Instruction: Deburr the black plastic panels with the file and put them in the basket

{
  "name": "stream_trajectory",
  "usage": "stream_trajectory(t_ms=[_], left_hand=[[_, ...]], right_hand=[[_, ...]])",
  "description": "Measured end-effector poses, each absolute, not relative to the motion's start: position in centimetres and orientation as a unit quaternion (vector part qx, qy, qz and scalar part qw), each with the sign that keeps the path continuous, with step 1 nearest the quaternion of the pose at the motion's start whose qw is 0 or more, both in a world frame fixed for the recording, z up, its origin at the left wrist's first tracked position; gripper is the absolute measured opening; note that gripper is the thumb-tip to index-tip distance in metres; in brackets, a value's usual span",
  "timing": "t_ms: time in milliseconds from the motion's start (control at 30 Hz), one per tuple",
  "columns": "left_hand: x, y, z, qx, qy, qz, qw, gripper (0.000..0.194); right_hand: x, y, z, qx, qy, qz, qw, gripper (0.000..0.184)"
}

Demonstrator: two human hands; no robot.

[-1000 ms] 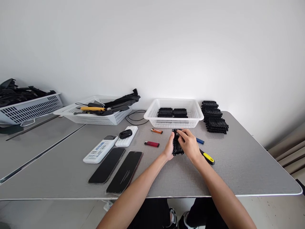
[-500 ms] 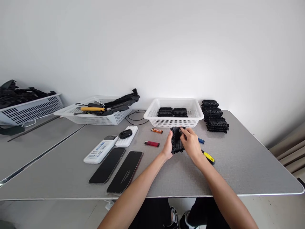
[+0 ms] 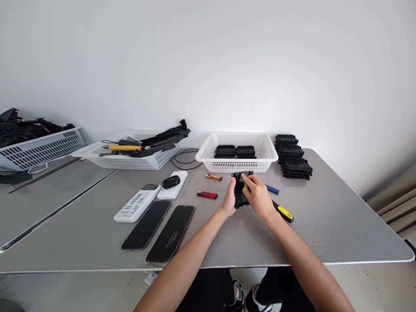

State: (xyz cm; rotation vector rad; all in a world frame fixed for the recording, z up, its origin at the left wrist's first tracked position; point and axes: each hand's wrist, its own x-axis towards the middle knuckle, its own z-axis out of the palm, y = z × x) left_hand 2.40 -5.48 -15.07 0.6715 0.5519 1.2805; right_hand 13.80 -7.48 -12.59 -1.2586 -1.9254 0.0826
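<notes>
A black plastic part [image 3: 240, 200] with toothed edges is held up over the table in front of the white basket. My left hand [image 3: 229, 198] grips its left edge, thumb along the side. My right hand [image 3: 258, 196] has its fingers bent against the part's upper face; whether something small is pinched there I cannot make out. Close by on the table lie a blue lighter [image 3: 272, 189] and a black-and-yellow handle [image 3: 285, 213], both just right of the part and partly behind my right hand. A red lighter [image 3: 207, 195] and an orange lighter [image 3: 213, 177] lie to the left.
The white basket [image 3: 236, 165] holds similar black parts; more are stacked [image 3: 295, 168] to its right. Left are two phones [image 3: 146, 225], a white power bank [image 3: 138, 203], a second white device [image 3: 177, 190] with a black case, and baskets [image 3: 130, 162] of black pieces. A cable [image 3: 185, 160] lies behind.
My right hand's fingers have shifted slightly left across the upper face of the black part. More of the blue lighter now shows. My left hand keeps its hold.
</notes>
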Motion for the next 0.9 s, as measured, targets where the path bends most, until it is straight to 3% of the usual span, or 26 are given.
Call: stream_trajectory(t_ms=[267,600,900], left_hand=[[1.3,-5.1,-13.9,0.253,0.275,0.57,0.732,0.058],[1.5,-5.2,-14.3,0.287,0.264,0.579,0.715,0.055],[0.9,-4.9,-13.8,0.265,0.268,0.547,0.748,0.058]], right_hand=[[13.6,-8.2,-12.5,-0.477,-0.809,0.07,0.337,0.036],[13.6,-7.9,-12.9,-0.397,-0.811,0.133,0.409,0.033],[14.3,-8.1,-12.4,-0.516,-0.766,0.089,0.372,0.035]])
